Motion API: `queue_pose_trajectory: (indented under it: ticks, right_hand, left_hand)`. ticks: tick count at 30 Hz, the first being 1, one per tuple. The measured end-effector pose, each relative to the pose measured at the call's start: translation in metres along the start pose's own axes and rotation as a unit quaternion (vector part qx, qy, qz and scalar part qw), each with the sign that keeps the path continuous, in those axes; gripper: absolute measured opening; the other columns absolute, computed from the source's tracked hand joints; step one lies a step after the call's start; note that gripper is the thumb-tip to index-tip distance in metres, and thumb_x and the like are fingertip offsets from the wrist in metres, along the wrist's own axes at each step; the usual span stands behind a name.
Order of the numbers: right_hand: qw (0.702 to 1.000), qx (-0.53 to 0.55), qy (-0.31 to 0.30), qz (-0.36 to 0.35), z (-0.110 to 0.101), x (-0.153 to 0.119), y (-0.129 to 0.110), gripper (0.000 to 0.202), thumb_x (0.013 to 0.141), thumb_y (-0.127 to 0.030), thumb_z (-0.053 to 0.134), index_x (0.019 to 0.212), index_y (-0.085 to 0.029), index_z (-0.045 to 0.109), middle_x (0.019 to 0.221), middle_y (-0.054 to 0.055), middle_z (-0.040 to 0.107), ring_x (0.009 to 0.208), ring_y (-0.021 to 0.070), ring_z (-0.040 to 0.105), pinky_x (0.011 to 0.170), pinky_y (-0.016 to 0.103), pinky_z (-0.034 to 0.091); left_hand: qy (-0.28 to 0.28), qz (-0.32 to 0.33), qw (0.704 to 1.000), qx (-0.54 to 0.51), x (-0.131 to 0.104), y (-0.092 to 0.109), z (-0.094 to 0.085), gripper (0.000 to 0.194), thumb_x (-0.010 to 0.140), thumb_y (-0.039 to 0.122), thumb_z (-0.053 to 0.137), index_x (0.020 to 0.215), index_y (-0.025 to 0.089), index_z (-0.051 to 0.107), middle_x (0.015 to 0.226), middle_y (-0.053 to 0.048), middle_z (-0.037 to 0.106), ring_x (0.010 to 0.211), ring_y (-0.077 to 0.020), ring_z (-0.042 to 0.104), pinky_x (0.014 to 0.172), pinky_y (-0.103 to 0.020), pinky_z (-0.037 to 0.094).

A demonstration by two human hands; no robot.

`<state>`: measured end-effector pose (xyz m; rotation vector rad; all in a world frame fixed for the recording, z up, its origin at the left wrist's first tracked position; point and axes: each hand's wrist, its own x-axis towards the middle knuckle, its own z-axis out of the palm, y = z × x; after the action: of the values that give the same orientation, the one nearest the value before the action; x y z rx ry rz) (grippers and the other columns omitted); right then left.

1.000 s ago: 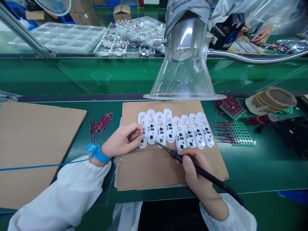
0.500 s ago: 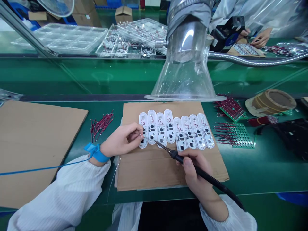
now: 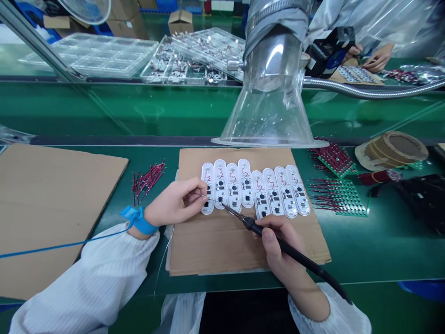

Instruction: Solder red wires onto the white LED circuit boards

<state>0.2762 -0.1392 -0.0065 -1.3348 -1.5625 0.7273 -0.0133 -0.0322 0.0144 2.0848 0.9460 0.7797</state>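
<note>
Several white oblong circuit boards (image 3: 246, 185) with short red wires lie side by side on a cardboard sheet (image 3: 208, 250). My left hand (image 3: 184, 199), wearing a blue wrist strap (image 3: 139, 221), is closed in a pinch over the leftmost board. A thin solder wire (image 3: 163, 260) runs from under it, and a fine end pokes out past the fingertips. In my right hand (image 3: 283, 246) is a black soldering iron (image 3: 255, 226), gripped like a pen. Its tip is at the lower end of the second and third boards from the left; whether it touches cannot be made out.
Dark red wires (image 3: 149, 181) lie left of the cardboard. Green boards with red wires (image 3: 347, 197), a round tape-like roll (image 3: 391, 150) and a wire bundle (image 3: 378, 177) are at right. A clear fume hood (image 3: 267, 116) hangs above. A co-worker's hands (image 3: 378, 58) are beyond the ledge.
The soldering iron's tip has shifted slightly left, toward the second board. My left hand stays pinched in nearly the same place; the whole view has moved a little.
</note>
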Motion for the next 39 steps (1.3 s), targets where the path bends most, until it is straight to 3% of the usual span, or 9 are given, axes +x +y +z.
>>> queue_pose_trajectory:
  ticks: [22, 27, 31, 35, 39]
  right_hand:
    - [0.998, -0.007, -0.055, 0.011, -0.002, 0.004, -0.002, 0.023, 0.108, -0.047, 0.066, 0.105, -0.026, 0.076, 0.085, 0.004, 0.082, 0.069, 0.0202, 0.081, 0.061, 0.029, 0.065]
    - [0.999, 0.025, -0.02, -0.003, -0.001, 0.003, 0.001, 0.016, 0.109, -0.042, 0.067, 0.108, -0.028, 0.074, 0.085, 0.001, 0.082, 0.068, 0.0181, 0.08, 0.062, 0.027, 0.065]
    - [0.999, 0.044, -0.004, -0.012, -0.003, 0.001, 0.001, 0.013, 0.11, -0.039, 0.065, 0.11, -0.028, 0.072, 0.083, 0.0, 0.081, 0.067, 0.016, 0.079, 0.062, 0.024, 0.065]
    - [1.0, 0.03, -0.006, -0.003, 0.003, -0.001, -0.007, 0.011, 0.11, -0.036, 0.065, 0.11, -0.029, 0.072, 0.086, 0.0, 0.081, 0.07, 0.0161, 0.08, 0.064, 0.024, 0.066]
    - [1.0, 0.016, -0.016, -0.003, 0.013, -0.004, -0.012, 0.009, 0.109, -0.035, 0.064, 0.111, -0.03, 0.072, 0.092, 0.0, 0.082, 0.075, 0.0175, 0.081, 0.068, 0.027, 0.066]
  left_hand:
    - [-0.022, 0.008, 0.999, 0.026, 0.001, 0.0, -0.001, 0.008, 0.095, 0.013, 0.061, 0.092, 0.02, 0.06, 0.067, 0.008, 0.044, 0.058, -0.0084, 0.041, 0.054, -0.019, 0.036]
    - [0.007, -0.048, 0.998, -0.029, -0.001, -0.003, -0.003, 0.005, 0.098, 0.022, 0.062, 0.098, 0.018, 0.066, 0.076, 0.002, 0.061, 0.06, -0.009, 0.05, 0.053, -0.019, 0.042]
    - [0.056, -0.064, 0.996, -0.03, -0.003, -0.009, -0.016, 0.014, 0.102, 0.029, 0.066, 0.096, 0.018, 0.072, 0.087, -0.004, 0.072, 0.075, -0.0136, 0.063, 0.068, -0.023, 0.051]
    - [0.014, -0.024, 0.999, -0.032, -0.008, -0.015, -0.024, 0.014, 0.101, 0.027, 0.068, 0.091, 0.019, 0.073, 0.075, 0.0, 0.06, 0.066, -0.0119, 0.051, 0.06, -0.023, 0.042]
    - [-0.02, -0.062, 0.995, -0.072, -0.013, -0.017, -0.023, 0.018, 0.098, 0.029, 0.069, 0.086, 0.019, 0.059, 0.07, 0.006, 0.041, 0.058, -0.0093, 0.034, 0.051, -0.021, 0.03]
